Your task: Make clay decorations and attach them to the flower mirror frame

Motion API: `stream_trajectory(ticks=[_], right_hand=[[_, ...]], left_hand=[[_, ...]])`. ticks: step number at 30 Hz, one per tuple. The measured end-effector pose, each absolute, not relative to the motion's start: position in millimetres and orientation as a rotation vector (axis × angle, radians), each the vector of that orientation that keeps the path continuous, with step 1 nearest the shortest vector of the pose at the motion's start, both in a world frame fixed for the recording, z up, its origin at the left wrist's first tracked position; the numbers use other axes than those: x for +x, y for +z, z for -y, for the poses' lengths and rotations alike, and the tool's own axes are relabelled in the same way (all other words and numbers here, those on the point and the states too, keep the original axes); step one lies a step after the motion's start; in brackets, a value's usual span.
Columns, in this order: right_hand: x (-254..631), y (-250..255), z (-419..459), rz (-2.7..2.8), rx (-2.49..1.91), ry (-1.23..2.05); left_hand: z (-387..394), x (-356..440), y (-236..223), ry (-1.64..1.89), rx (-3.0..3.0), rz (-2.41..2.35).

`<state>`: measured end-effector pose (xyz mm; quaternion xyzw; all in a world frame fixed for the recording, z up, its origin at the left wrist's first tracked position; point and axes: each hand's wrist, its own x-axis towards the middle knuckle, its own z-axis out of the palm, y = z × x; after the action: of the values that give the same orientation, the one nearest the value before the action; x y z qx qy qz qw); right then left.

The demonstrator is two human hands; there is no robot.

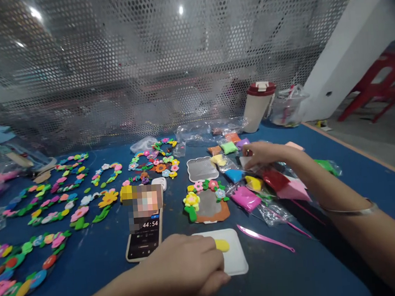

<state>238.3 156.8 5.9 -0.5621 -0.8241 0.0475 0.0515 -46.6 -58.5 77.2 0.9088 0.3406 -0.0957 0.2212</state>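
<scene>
My left hand (192, 263) lies over the left part of a small white tray (237, 262), its fingers curled together. A flattened yellow piece of clay (222, 245) shows on the tray by its knuckles; what is under the fingers is hidden. Among bagged lumps of coloured clay, my right hand (257, 155) reaches down with fingers bent and pinched at a whitish packet (245, 162). Just beyond the tray sits a mirror frame (212, 215) of brown clay, edged with clay flowers and leaves. A pink clay knife (266, 238) lies right of the tray.
A phone (144, 237) showing a timer lies left of the tray. Several flower-decorated clay rings (45, 262) cover the left side. A bare scalloped mirror (202, 169) lies in the middle. At the back stand a tumbler (257, 107) and a plastic bag (287, 108), before a perforated metal panel (178, 68).
</scene>
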Motion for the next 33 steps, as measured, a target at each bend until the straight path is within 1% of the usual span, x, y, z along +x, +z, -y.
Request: stream_trajectory(ticks=[3, 9, 12, 15, 18, 21, 25, 27, 29, 30, 32, 33], right_hand=[[246, 18, -155, 2.612, -1.807, 0.384], [269, 43, -145, 2.578, -1.887, 0.501], [282, 40, -140, 2.622, -1.983, 0.616], [285, 30, -138, 2.659, -2.051, 0.682], [280, 29, -138, 2.627, -2.103, 0.629], [274, 43, -133, 2.508, -2.102, 0.457], [254, 77, -113, 2.265, -1.947, 0.232], [234, 91, -94, 2.227, -1.782, 0.243], [210, 97, -72, 2.259, -1.589, 0.357], [197, 96, -59, 2.258, -1.467, 0.466], [177, 88, -35, 2.027, -1.11, 1.049], [170, 82, -24, 1.927, -1.031, 1.237]], left_hand=[[58, -47, 73, -0.277, 2.518, -0.946], [57, -49, 68, -0.22, 2.539, -0.952], [56, -49, 66, -0.144, 2.517, -0.947], [56, -48, 66, -0.177, 2.522, -0.943], [57, -48, 68, -0.24, 2.543, -0.951], [55, -51, 69, -0.192, 2.444, -1.1], [45, -59, 70, 0.12, 2.209, -1.379], [41, -62, 71, 0.281, 2.155, -1.42], [38, -60, 74, 0.42, 2.13, -1.513], [37, -59, 76, 0.486, 2.116, -1.561], [37, -54, 79, 0.606, 2.059, -1.562], [38, -51, 79, 0.672, 2.016, -1.518]])
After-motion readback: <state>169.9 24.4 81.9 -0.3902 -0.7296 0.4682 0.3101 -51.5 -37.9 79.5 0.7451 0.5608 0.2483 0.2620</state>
